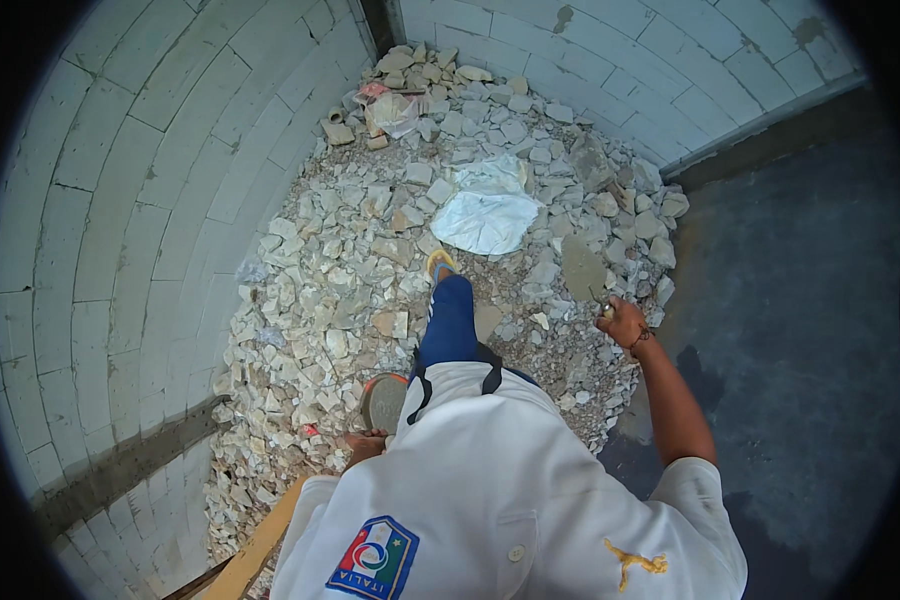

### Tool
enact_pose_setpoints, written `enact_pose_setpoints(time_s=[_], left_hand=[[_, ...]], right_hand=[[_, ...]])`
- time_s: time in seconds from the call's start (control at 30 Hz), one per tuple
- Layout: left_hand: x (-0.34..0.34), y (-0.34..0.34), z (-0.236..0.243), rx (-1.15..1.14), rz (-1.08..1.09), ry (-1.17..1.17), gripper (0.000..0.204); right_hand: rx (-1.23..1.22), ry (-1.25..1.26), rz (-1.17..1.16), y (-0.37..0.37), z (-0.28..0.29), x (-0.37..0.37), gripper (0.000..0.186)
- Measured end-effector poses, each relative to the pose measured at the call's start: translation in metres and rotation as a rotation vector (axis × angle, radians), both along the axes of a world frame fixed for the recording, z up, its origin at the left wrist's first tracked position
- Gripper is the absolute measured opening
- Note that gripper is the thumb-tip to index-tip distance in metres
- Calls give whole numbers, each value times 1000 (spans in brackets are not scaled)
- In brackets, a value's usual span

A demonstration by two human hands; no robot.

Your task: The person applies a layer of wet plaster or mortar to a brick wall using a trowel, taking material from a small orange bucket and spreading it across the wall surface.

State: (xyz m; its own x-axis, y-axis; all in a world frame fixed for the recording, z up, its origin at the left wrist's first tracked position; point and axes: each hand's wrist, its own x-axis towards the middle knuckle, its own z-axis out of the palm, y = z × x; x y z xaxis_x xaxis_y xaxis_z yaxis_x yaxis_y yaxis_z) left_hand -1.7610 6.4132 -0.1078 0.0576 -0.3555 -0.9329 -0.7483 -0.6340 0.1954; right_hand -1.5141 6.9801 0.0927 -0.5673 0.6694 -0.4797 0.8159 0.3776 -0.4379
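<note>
My right hand [625,323] is out to the right, its fingers closed around the handle of a trowel [582,268]. The broad trowel blade is coated in grey-brown material and points away from me over the rubble. Low on my left side, my left hand [367,446] is partly hidden by my shirt, its fingers curled at the near edge of a bucket [382,402]. That bucket has an orange rim and grey, mortar-like material inside; my body covers part of it.
Uneven broken blocks and stones [335,300] lie underfoot. A white sack [485,215] lies ahead of my sandalled foot [440,263]. Block walls rise at the left [120,200] and back [620,70]. At right is a dark, smooth floor [790,300]; a wooden plank [260,540] sits lower left.
</note>
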Motion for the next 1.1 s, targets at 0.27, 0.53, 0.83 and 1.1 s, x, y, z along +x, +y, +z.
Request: enact_pose_setpoints(time_s=[0.27, 0.53, 0.83, 1.1], left_hand=[[-88, 101, -14, 93, 55, 54, 57], [-234, 272, 28, 8, 161, 242, 49], [-385, 454, 68, -68, 116, 400, 43], [-491, 657, 3, -27, -111, 387, 43]], right_hand=[[-102, -162, 119, 54, -24, -156, 35], [170, -72, 307, 143, -27, -286, 24], [-1149, 0, -266, 292, 24, -374, 19], [-407, -121, 241, 503, -67, -483, 24]])
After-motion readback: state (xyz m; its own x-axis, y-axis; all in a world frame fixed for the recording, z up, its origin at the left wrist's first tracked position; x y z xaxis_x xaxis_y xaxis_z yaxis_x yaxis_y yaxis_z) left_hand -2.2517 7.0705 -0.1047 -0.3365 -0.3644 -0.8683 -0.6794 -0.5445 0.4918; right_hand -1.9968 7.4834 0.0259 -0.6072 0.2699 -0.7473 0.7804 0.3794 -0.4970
